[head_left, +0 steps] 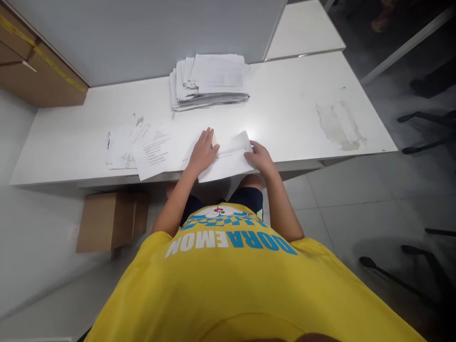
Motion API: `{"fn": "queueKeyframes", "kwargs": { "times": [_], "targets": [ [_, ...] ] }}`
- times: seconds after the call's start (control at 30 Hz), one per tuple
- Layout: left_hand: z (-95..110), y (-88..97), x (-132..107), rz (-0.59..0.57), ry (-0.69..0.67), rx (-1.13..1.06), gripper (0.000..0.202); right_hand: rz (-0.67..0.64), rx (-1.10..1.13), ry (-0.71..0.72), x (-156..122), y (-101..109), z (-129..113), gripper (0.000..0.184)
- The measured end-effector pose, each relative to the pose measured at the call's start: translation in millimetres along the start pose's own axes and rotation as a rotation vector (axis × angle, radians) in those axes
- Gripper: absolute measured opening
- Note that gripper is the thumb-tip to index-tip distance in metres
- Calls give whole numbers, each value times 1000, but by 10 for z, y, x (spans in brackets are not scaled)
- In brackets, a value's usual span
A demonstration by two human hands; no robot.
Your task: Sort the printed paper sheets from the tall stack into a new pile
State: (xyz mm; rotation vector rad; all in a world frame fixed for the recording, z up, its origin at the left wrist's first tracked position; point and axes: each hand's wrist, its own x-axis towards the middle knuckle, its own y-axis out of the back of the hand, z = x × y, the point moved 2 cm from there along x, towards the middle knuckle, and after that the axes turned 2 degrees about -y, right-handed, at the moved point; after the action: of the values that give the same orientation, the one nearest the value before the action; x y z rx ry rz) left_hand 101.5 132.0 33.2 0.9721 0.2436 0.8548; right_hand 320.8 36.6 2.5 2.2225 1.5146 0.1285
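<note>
So the white rectangular sheet of printed paper (231, 166) was at the front edge of the long white bench (285, 99), poking out a bit over the lap. Left hand (204, 153) lay flat across its left side, fingers close together, thumb out to the side. Right hand (261, 156) had the right edge pinched between thumb and fingers. A few loose white printed pages (153, 154) overlapped off to the left, and a thick, uneven stack of white papers (221, 76) sat behind, near the smooth grey partition panel (171, 35).
</note>
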Motion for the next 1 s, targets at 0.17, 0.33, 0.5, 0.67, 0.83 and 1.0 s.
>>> {"fn": "queueKeyframes", "kwargs": {
  "times": [0.17, 0.33, 0.5, 0.67, 0.83, 1.0],
  "targets": [
    [-9, -104, 180, -152, -61, 8, 57, -22, 74, -93, 126, -156, -5, 58],
    [-54, -141, 80, -123, -95, 25, 54, -41, 146, -96, 139, -197, 19, 57],
    [-28, -157, 31, -120, -121, 120, 51, -48, 159, -90, 128, -205, 39, 53],
    [18, -141, 62, -129, -84, 174, 48, -66, 164, -113, 102, -204, -53, 55],
    [36, -16, 82, -82, -115, 58, 47, -38, 91, -39, 17, -18, -194, 63],
    [-14, 50, 42, 168, -111, -98, 51, 63, 116, 28, -174, 818, -348, 55]
  ]
}}
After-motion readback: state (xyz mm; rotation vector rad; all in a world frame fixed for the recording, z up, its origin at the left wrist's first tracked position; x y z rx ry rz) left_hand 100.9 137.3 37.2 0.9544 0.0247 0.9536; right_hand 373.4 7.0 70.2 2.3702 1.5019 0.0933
